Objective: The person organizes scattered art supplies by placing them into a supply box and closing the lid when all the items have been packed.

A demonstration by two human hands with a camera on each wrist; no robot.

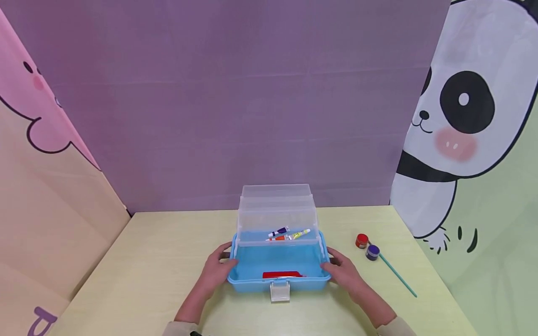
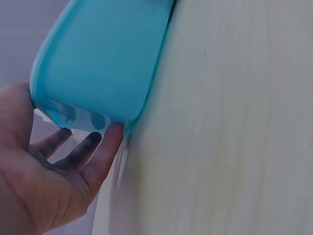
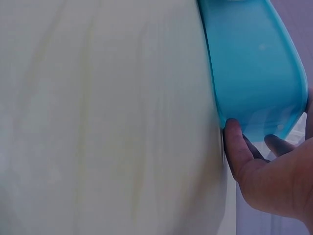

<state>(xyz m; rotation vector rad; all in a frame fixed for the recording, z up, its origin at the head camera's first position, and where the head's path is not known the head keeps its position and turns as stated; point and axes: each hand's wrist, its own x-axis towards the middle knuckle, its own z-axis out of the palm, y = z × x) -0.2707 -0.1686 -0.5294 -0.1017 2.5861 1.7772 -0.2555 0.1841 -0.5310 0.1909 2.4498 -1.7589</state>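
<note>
A light blue plastic storage box (image 1: 252, 285) sits on the table with its clear lid (image 1: 275, 203) raised at the back. My left hand (image 1: 216, 269) grips its left side, thumb over the rim and fingers against the outer wall. On the opposite side my right hand (image 1: 343, 271) holds it the same way. Inside near the front lies a red tube (image 1: 280, 275). Farther back, a small purple-and-white paint tube (image 1: 279, 231) and orange and yellow paint tubes (image 1: 290, 236) show through the clear plastic. Both wrist views show fingertips touching the blue outer wall.
To the right of the box stand a small red paint pot (image 1: 361, 241) and a dark blue paint pot (image 1: 372, 252). A thin teal paintbrush (image 1: 399, 276) lies beside them. A white clasp (image 1: 279, 291) hangs at the box's front. A purple cloth wall (image 1: 210, 116) rises behind the table.
</note>
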